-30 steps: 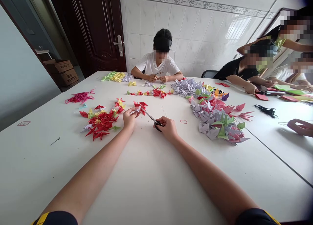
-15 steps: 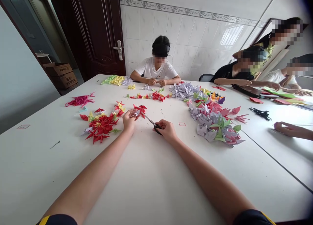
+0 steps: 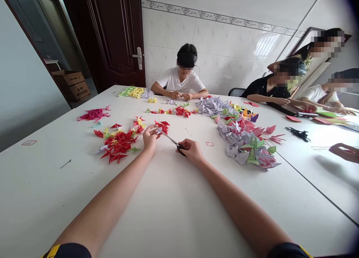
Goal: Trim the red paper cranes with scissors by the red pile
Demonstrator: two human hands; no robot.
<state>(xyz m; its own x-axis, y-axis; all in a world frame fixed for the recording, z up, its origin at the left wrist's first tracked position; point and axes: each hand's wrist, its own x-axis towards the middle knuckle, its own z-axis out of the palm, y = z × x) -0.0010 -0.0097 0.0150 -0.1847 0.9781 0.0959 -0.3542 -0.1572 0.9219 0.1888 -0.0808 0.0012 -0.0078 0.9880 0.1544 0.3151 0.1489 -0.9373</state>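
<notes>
My right hand (image 3: 192, 151) is shut on a pair of black-handled scissors (image 3: 174, 142), whose steel blades point left toward my left hand (image 3: 150, 138). Between the left thumb and fingers is a small pale paper piece (image 3: 159, 131), partly hidden by the fingers. The blade tips are very close to it. A small cluster of red origami cranes (image 3: 163, 126) lies just beyond my left hand, and a larger heap of red and yellow cranes (image 3: 119, 144) lies to its left.
A heap of lilac, green and pink cranes (image 3: 241, 146) covers the white table (image 3: 168, 209) to the right. Co-workers sit at the far side (image 3: 179, 78) and right (image 3: 269, 88). Another person's hand (image 3: 343, 152) rests at right, near a black cord bundle (image 3: 298, 134).
My view has shifted slightly. Both hands stay almost in place, still holding the same things. The other person's hand at right has moved slightly.
</notes>
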